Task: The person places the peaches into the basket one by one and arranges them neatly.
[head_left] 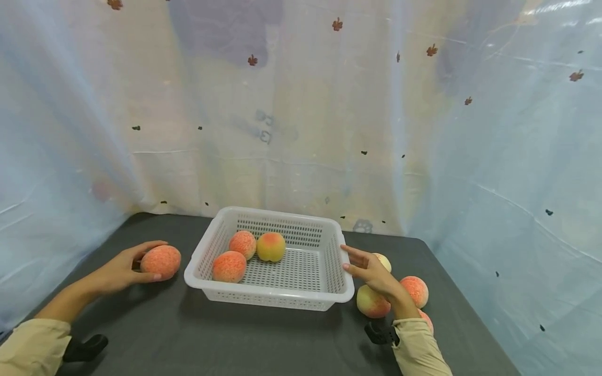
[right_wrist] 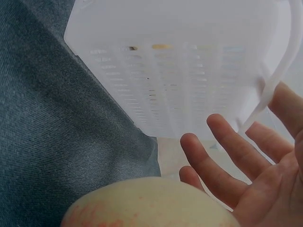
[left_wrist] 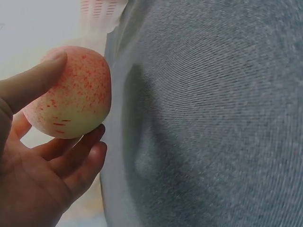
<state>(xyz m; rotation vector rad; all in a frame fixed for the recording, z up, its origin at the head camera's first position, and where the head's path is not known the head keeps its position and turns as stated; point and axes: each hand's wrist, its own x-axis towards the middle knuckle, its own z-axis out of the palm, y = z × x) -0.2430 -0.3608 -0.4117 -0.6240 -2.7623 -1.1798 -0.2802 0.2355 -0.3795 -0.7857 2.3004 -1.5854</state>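
L hand [head_left: 121, 269] grips rndish, speckled peach [head_left: 162, 262].

Basket [head_left: 277, 290] mid-bench [head_left: 226, 344], peaches [head_left: 229, 267] in it and on both sides
So, three peaches are in the basket, left to middle: one front-left, one behind it, one right of that back one. Off to the left there's another peach [head_left: 161, 262] in the left hand [head_left: 123, 265]. Right hand's [head_left: 373, 269] at the right rim, four loose peaches [head_left: 414, 291] near it, curtain [head_left: 301, 130] behind everything.

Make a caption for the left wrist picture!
Left hand holds a round, red-speckled, yellowish peach over a textured grey tabletop.
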